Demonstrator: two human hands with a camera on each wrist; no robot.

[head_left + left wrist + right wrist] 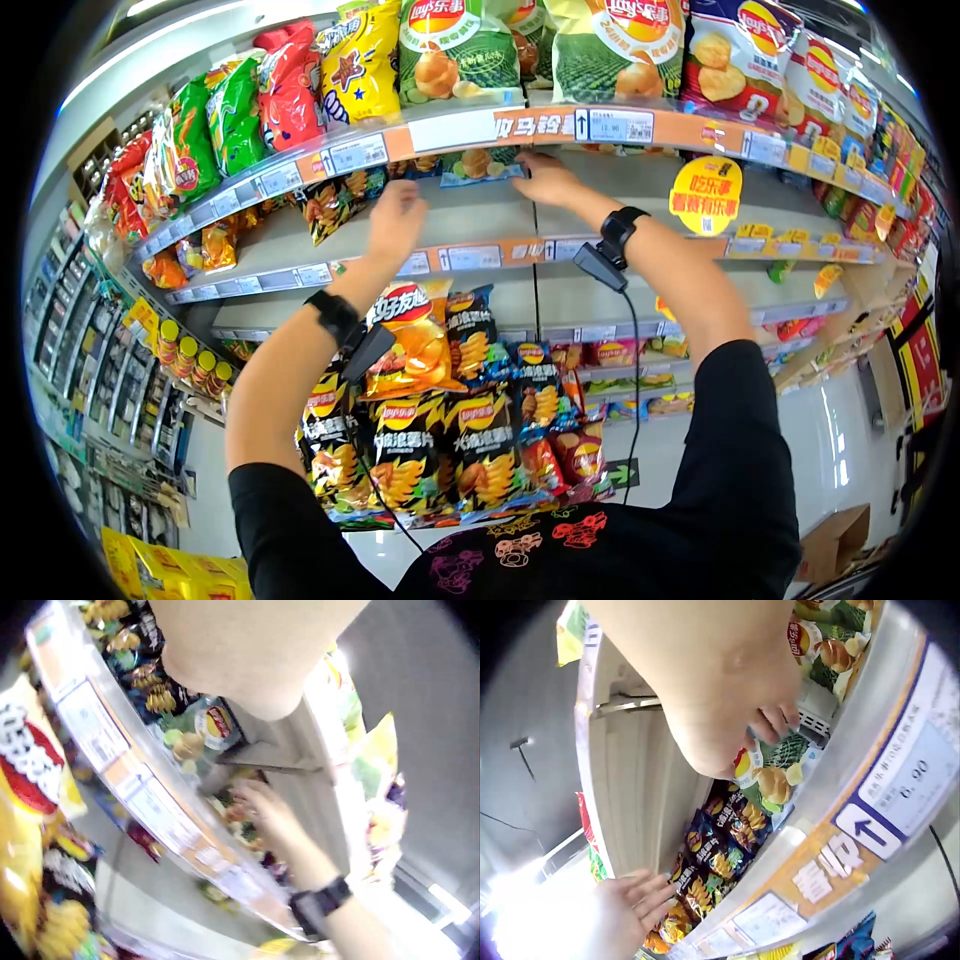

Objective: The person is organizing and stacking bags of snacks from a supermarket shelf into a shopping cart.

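Observation:
My right hand (550, 182) reaches into the upper shelf, fingertips at the right edge of a pale-blue and green potato chip bag (480, 166). In the right wrist view its fingers (775, 720) bend down over that bag's top end. My left hand (398, 218) hovers in front of the same shelf, left of the chip bag, holding nothing. The right wrist view shows its fingers loosely extended beside dark chip bags (712, 851). Only the heel of the left hand (232, 652) shows in its own wrist view, its fingers hidden.
A shelf edge with price labels (470, 257) runs below the hands. Large chip bags (460, 50) stand on the shelf above. More chip bags (400, 440) are stacked below, near my body. A round yellow sign (706, 195) juts out at the right. Camera cables hang from both wrists.

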